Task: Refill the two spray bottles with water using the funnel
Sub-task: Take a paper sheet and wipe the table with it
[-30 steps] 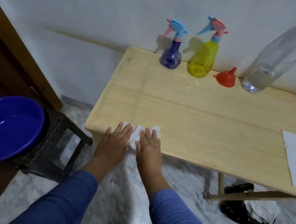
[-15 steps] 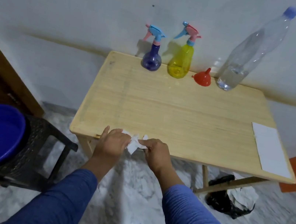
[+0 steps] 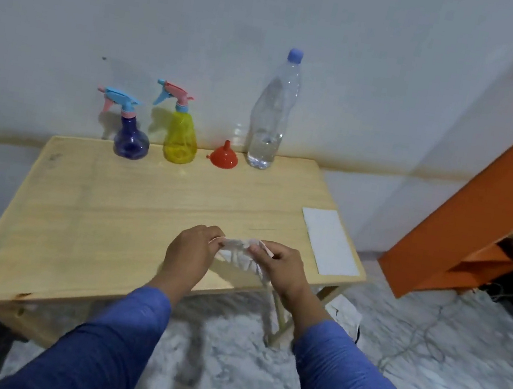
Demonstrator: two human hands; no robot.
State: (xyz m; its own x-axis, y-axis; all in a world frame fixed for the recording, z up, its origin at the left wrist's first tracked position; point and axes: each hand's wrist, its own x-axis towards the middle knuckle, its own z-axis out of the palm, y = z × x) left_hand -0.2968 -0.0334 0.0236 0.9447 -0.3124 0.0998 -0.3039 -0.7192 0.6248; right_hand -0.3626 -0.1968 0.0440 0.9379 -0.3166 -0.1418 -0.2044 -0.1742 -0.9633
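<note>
Both hands hold a white tissue over the near part of the bench; bottles and funnel stand untouched at the far edge.

Far edge of the wooden bench (image 3: 83, 217), by the wall, left to right: blue spray bottle (image 3: 131, 141) with blue-pink trigger head on, upright; just beside it the yellow spray bottle (image 3: 180, 140) with pink-blue head on, upright; red funnel (image 3: 223, 156) resting wide end down, spout up; clear water bottle (image 3: 271, 119), blue cap on, water only in its lower part. Nearer: left hand (image 3: 191, 253), grip closed, pinching the left end of the crumpled tissue (image 3: 237, 252); right hand (image 3: 284, 267), grip closed on the right end. White sheet (image 3: 328, 241) lies flat at the right edge of the bench. Orange furniture (image 3: 487, 210) stands far right.
</note>
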